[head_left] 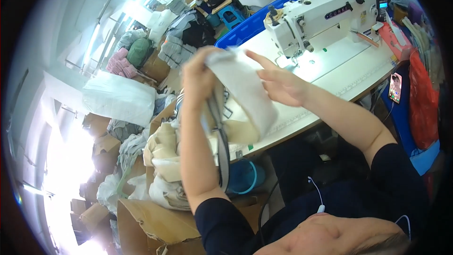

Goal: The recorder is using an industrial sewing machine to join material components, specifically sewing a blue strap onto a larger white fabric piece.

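A white cloth piece (245, 85), smeared by motion, hangs raised over the front left of the sewing table. My left hand (198, 73) is closed around its upper left end. At the cloth's right edge is my right hand (285, 85), its fingers stretched apart; whether they touch the cloth I cannot tell. A grey strip with dark edges (222, 153) dangles beside my left forearm, over the table's front edge. Beyond my right hand stands a white sewing machine (325, 12) with its lamp lit near the needle.
Cream cloth (163, 148) is heaped left of the table, above an open cardboard box (160, 219). A blue crate (252, 26) stands behind the table, and a blue bucket (245, 177) below it. At the right are a lit phone (395, 87) and a red bag (422, 104).
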`<action>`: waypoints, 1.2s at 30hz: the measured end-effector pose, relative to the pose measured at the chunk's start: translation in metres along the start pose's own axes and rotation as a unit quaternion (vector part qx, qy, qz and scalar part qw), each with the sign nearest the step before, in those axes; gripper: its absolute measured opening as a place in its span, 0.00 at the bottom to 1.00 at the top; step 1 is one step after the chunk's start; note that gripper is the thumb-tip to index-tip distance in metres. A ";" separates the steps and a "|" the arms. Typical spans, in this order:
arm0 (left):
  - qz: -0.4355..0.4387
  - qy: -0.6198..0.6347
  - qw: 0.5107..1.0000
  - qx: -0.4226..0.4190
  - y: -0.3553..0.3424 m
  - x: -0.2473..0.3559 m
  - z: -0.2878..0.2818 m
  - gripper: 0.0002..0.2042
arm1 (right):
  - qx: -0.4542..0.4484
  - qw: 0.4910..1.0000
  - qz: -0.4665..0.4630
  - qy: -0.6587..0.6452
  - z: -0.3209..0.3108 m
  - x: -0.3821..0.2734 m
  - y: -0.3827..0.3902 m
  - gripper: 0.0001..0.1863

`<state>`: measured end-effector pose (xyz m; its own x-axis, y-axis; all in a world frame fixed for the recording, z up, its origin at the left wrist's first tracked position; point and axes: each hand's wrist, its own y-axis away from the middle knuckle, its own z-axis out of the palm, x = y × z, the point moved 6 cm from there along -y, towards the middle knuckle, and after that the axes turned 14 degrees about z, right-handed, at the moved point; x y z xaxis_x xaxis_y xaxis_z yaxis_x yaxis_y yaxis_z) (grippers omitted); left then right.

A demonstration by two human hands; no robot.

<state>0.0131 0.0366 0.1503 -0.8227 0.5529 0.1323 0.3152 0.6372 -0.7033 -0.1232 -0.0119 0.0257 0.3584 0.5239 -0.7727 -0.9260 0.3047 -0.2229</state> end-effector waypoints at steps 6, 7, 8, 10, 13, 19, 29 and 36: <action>-0.047 0.145 0.988 0.022 0.036 -0.020 0.092 0.11 | 0.093 0.994 0.055 0.020 -0.080 0.017 0.047 0.39; -0.049 0.170 0.984 0.036 0.035 -0.019 0.097 0.10 | 0.144 0.973 0.033 0.177 -0.087 0.011 0.048 0.40; -0.051 0.194 0.978 0.049 0.036 -0.017 0.102 0.10 | 0.238 0.919 -0.011 0.313 -0.095 0.003 0.050 0.42; -0.108 0.232 0.965 0.053 0.034 -0.016 0.110 0.09 | 0.285 0.797 -0.162 0.508 -0.090 -0.017 0.045 0.43; -0.076 0.237 0.967 0.053 0.032 -0.019 0.116 0.10 | 0.287 0.571 -0.351 0.685 -0.067 -0.024 0.035 0.42; -0.071 0.205 0.968 0.123 0.047 -0.022 0.105 0.11 | 0.174 0.483 -0.483 0.710 -0.028 -0.017 0.026 0.18; -0.078 0.138 0.975 0.157 0.083 0.008 0.056 0.14 | 0.038 0.471 -0.532 0.703 0.031 -0.011 0.030 0.13; -0.227 0.292 0.912 0.178 0.126 0.000 0.073 0.16 | 0.061 0.490 -0.536 0.685 0.077 -0.026 0.027 0.10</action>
<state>0.0183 0.0775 0.0112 -0.4050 0.5329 0.7430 -0.2552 0.7144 -0.6515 -0.1486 0.0441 0.0852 0.1379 -0.9888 0.0572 -0.2489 -0.0905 -0.9643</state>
